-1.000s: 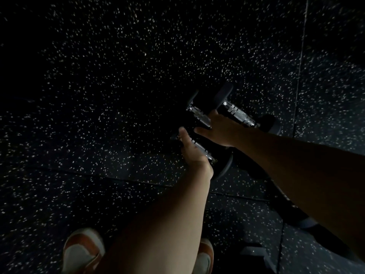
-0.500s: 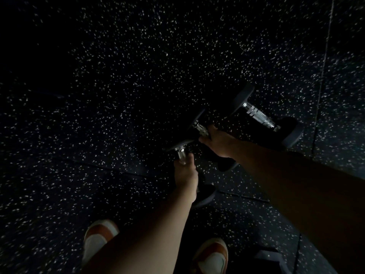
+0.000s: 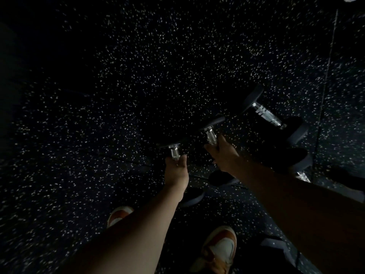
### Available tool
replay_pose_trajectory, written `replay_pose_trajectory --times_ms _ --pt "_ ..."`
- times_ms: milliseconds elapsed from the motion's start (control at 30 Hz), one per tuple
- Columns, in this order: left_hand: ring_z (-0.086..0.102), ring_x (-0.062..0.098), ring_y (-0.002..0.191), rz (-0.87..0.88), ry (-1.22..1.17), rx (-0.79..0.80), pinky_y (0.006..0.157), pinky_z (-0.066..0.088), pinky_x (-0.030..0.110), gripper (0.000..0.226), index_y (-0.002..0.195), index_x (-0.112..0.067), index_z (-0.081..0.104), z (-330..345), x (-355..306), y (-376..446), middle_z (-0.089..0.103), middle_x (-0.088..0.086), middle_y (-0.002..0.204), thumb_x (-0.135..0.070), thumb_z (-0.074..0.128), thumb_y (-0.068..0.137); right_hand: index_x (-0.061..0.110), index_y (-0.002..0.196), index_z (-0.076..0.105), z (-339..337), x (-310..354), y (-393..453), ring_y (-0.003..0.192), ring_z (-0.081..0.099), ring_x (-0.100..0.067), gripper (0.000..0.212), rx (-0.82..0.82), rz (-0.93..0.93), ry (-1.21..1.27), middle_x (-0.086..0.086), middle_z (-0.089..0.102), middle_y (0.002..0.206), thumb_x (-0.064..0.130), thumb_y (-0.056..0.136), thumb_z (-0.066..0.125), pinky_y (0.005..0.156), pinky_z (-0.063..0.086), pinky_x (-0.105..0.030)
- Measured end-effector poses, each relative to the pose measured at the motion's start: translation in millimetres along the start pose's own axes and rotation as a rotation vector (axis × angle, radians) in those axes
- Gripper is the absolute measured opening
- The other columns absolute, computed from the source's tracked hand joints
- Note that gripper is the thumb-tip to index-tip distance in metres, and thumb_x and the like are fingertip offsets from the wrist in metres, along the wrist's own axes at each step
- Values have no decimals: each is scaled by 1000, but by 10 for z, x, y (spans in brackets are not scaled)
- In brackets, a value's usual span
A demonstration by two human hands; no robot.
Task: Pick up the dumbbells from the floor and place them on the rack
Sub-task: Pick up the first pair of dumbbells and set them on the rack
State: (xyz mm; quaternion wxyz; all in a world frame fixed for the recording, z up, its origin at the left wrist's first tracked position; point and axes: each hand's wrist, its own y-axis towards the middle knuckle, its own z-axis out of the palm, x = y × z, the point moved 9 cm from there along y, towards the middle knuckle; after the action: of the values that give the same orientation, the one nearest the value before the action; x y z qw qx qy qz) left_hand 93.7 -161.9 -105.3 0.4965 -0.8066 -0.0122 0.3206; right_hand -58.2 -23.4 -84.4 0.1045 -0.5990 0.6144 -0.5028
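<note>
My left hand (image 3: 176, 172) is closed around the chrome handle of a black dumbbell (image 3: 174, 150), whose near head shows below my wrist. My right hand (image 3: 223, 153) grips the chrome handle of a second black dumbbell (image 3: 211, 135); its near head sits under my forearm. Both dumbbells point away from me and look lifted off the dark speckled floor. A third dumbbell (image 3: 266, 114) lies on the floor at the right, past my right hand. Part of another chrome handle (image 3: 303, 176) peeks out beside my right forearm. No rack is in view.
Black rubber floor with white flecks (image 3: 138, 86) fills the view, with tile seams at the right. My orange-and-white shoes (image 3: 221, 248) stand at the bottom. A dark object (image 3: 274, 244) lies at the lower right.
Both hands have closed on the dumbbell handles and raised them; the two dumbbells now tilt with their far heads up. The view has shifted, so the third dumbbell sits farther right.
</note>
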Motion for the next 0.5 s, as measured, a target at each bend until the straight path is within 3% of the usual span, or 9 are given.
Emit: replay_pose_trajectory --times_ms 100,233,300,367,500 --pt "57 29 73 36 2 23 72 54 48 46 116 -13 46 -218 -301 -296 60 12 88 -50 56 92 23 105 48 -119 249 -429 66 59 -22 28 1 45 121 -4 61 81 45 91 60 54 44 -32" --pt "63 42 83 60 -20 31 72 52 46 38 114 -15 50 -608 -806 -777 65 24 100 -46 58 93 20 106 50 -425 768 -1065 78 60 -25 23 -5 53 165 -9 64 94 37 94 59 70 53 -42" --pt "60 32 76 68 -31 26 75 54 49 40 115 -15 50 -858 -1123 -1063 63 18 93 -47 58 93 16 107 48 -624 1087 -1411 78 62 -28 29 -15 65 201 -13 65 94 40 94 59 72 55 -47" --pt "56 38 73 81 -32 25 75 53 53 43 116 -12 49 -1108 -1462 -1341 59 19 87 -48 57 93 15 112 47 -837 1457 -1749 84 64 -30 33 -23 43 171 -15 65 100 41 95 57 76 56 -49" --pt "63 46 82 164 -50 12 69 52 51 42 114 -13 51 -1646 -2227 -1867 65 29 105 -49 56 92 16 119 45 -1303 2283 -2382 92 63 -28 38 -55 -11 144 -12 65 105 44 95 54 84 54 -48"
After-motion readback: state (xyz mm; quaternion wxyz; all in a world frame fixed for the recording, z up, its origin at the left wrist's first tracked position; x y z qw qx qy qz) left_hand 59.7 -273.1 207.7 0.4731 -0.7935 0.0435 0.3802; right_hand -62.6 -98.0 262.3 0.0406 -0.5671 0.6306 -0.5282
